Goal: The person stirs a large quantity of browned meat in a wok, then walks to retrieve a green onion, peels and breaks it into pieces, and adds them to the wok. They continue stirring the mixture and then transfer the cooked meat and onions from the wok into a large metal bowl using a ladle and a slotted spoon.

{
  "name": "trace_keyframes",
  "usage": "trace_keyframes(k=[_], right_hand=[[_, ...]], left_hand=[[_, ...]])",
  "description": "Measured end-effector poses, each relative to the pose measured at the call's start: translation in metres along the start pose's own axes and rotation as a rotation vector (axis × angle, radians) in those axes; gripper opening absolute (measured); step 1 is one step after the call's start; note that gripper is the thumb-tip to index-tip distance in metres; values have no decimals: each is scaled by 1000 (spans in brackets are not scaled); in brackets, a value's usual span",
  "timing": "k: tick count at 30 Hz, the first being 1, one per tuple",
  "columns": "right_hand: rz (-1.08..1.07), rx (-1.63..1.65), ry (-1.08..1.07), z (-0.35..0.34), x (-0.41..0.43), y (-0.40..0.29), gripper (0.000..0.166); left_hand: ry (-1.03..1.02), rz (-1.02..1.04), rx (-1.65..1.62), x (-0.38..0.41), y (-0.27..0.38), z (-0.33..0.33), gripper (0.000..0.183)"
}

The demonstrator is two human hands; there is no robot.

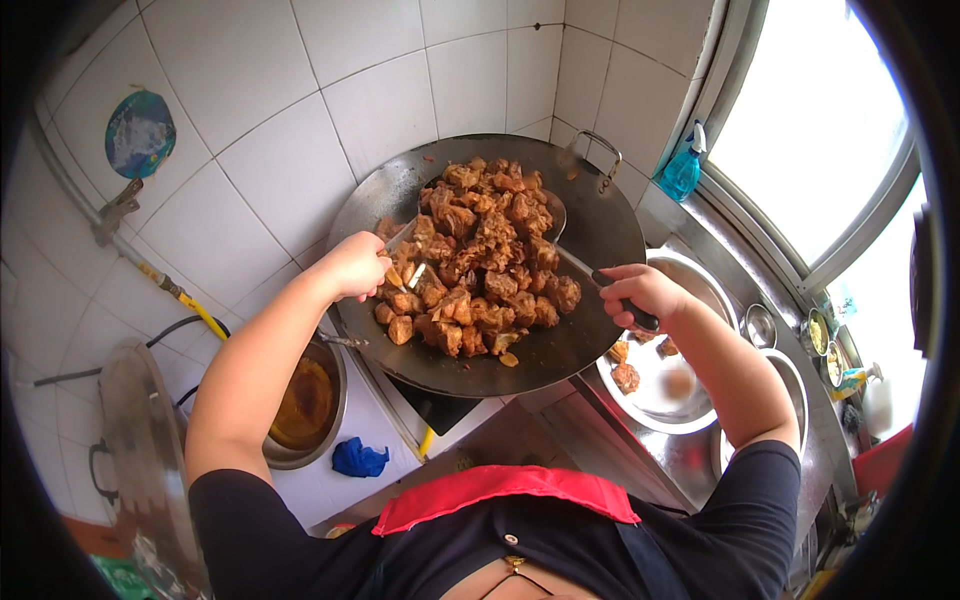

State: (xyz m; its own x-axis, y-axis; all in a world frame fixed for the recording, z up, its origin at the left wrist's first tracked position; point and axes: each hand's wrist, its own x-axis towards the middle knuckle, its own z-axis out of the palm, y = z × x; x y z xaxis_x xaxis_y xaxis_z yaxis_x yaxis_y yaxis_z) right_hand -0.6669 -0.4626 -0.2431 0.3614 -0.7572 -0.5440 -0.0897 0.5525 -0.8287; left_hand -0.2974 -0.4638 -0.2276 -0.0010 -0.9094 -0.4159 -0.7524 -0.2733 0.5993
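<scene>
A large dark wok [600, 225] holds a heap of browned meat chunks [491, 240]. My right hand [641, 296] is shut on the black handle of a metal ladle [576, 259], whose round head lies against the heap's right side. At the wok's left side, my left hand [356, 266] grips the handle of a metal utensil [405, 231]; its far end goes in among the meat, so its kind is unclear. A pale strip [417, 276] lies on the meat near that hand.
Below the wok's right rim a steel basin [712, 270] holds a few meat pieces. At left are a pot of brown liquid [304, 405], a blue cloth [360, 457] and a large metal lid [142, 450]. A blue spray bottle [681, 172] stands by the window.
</scene>
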Motion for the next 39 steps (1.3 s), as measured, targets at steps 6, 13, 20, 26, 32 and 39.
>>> trace_keyframes(k=[6,13,20,26,32,39], right_hand=[[-43,109,-46,-15,-27,7,54],[-73,161,-203,-25,-50,21,43],[-167,241,-151,-33,-88,32,36],[-270,296,13,-45,-156,50,41],[-236,149,323,-61,-226,91,49],[26,-908,763,-63,-219,151,55]], left_hand=[[104,-12,86,-15,2,-11,21],[179,-55,134,-49,-2,-15,15],[249,-62,108,-78,-7,-18,15],[309,-37,103,-90,-8,-19,16],[268,-44,141,-105,-11,-23,14],[287,-25,203,-109,-22,-9,14]])
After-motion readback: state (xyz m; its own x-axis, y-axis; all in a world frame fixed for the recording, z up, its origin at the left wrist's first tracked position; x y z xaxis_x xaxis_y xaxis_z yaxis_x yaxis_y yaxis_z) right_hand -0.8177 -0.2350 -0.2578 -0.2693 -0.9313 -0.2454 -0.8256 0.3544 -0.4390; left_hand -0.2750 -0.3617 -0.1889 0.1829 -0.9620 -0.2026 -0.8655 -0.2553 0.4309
